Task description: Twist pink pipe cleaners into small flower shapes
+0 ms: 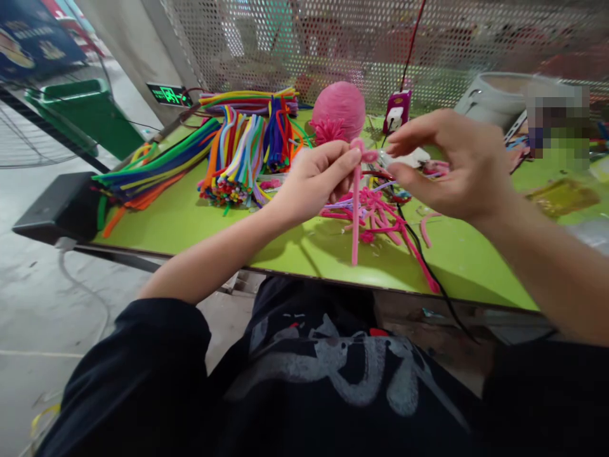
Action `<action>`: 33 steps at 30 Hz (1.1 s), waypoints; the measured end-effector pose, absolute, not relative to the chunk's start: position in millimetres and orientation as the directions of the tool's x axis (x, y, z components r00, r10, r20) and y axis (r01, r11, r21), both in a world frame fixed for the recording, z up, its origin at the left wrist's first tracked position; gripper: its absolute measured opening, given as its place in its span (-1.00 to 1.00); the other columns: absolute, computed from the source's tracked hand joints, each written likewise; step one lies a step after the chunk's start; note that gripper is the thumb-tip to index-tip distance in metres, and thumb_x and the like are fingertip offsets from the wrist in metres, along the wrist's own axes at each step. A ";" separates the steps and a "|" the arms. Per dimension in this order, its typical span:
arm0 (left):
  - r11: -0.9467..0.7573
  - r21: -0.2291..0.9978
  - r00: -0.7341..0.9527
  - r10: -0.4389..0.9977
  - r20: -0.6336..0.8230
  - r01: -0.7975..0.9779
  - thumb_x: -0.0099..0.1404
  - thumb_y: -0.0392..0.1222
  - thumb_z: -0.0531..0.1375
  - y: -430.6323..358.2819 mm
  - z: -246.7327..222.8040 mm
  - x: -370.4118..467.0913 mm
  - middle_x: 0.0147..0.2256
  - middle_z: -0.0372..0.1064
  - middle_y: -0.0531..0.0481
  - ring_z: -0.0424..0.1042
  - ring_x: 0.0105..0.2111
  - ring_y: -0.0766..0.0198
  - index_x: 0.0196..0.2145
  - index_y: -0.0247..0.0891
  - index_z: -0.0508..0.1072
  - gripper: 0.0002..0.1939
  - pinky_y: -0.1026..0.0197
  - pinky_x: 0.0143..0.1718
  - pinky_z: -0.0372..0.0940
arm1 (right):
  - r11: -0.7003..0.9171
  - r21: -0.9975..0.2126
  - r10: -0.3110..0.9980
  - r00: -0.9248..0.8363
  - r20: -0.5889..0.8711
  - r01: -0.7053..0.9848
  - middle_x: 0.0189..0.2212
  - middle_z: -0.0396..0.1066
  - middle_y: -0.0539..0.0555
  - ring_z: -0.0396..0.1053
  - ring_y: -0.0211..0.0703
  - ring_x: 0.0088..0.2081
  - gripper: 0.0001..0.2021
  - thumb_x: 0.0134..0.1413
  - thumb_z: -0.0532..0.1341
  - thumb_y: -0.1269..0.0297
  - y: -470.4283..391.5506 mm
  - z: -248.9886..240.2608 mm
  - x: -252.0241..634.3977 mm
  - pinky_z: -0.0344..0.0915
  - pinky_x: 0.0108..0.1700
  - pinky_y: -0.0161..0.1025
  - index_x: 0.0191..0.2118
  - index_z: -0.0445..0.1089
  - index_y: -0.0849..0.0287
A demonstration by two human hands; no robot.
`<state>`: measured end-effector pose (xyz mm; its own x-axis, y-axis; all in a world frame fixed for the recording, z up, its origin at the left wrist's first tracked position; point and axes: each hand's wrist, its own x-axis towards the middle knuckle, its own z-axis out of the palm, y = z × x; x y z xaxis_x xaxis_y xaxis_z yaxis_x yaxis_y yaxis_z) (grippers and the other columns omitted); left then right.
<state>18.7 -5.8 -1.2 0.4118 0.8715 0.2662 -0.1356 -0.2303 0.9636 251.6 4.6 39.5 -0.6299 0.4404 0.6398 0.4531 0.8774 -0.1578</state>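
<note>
The left hand [316,178] pinched a looped pink pipe cleaner [356,219] above the green tabletop [280,251]; the right hand's [464,166] parted fingers, blurred, seemed empty beside it. Steady shaping called for a firm pinch below the loops.

Perforated panel [371,44] (see-through), green bin [78,108]

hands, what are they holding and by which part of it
The left hand pinches a pink stem by its looped upper end; the right hand, open, holds nothing visible.
</note>
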 end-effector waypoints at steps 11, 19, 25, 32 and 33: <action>-0.591 0.806 0.360 0.750 0.555 -0.012 0.56 -0.27 0.23 -3.0 -8.6 16.7 -0.56 0.33 0.12 0.24 -0.59 0.46 -0.46 -0.21 0.36 -0.64 0.33 -0.53 0.12 | 0.564 -0.807 0.803 -0.340 0.489 0.174 -0.45 0.51 0.03 0.39 -0.23 -0.45 -0.69 0.21 0.51 0.00 -10.6 17.0 216.9 0.40 -0.38 -0.20 -0.30 0.55 0.13; -0.590 0.806 0.326 0.771 0.547 0.043 0.51 -0.19 0.31 -10.9 -6.6 16.5 -0.53 0.30 0.11 0.25 -0.54 0.42 -0.44 -0.20 0.41 -0.68 0.31 -0.51 0.15 | 0.557 -0.823 0.811 -0.286 0.510 0.111 -0.47 0.43 -0.01 0.36 -0.23 -0.45 -0.67 0.27 0.48 0.00 -20.7 11.5 208.2 0.36 -0.37 -0.18 -0.33 0.47 0.10; -0.516 0.856 0.396 0.792 0.465 0.026 0.44 -0.08 0.39 -8.4 -3.4 13.7 -0.60 0.24 0.12 0.22 -0.59 0.46 -0.52 -0.23 0.38 -0.57 0.37 -0.55 0.17 | 0.491 -0.862 0.834 -0.355 0.423 0.125 -0.53 0.36 -0.02 0.23 -0.27 -0.51 -0.62 0.20 0.51 -0.05 -23.5 16.9 216.7 0.21 -0.47 -0.21 -0.36 0.45 0.12; -0.482 0.876 0.467 0.774 0.428 -0.004 0.43 -0.01 0.38 -8.1 -1.9 10.0 -0.61 0.28 0.11 0.31 -0.62 0.47 -0.55 -0.24 0.39 -0.53 0.40 -0.59 0.22 | 0.305 -0.952 0.829 -0.490 0.270 -0.009 -0.55 0.28 -0.06 0.15 -0.32 -0.53 -0.67 0.17 0.53 -0.01 -18.9 13.5 228.0 0.03 -0.49 -0.28 -0.34 0.51 0.12; -0.478 0.878 0.460 0.780 0.424 0.000 0.43 0.01 0.38 -8.4 -1.7 9.8 -0.62 0.28 0.12 0.32 -0.62 0.46 -0.56 -0.24 0.39 -0.52 0.40 -0.59 0.23 | 0.303 -0.953 0.827 -0.494 0.267 -0.007 -0.55 0.27 -0.06 0.14 -0.32 -0.53 -0.67 0.19 0.52 -0.01 -19.0 13.0 228.5 0.02 -0.48 -0.28 -0.33 0.51 0.12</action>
<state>9.8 -8.4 -1.7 0.4600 0.7800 0.4243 0.0002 -0.4780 0.8784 228.5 -19.0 13.0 -0.4945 0.8272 0.2669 -0.0066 0.3034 -0.9528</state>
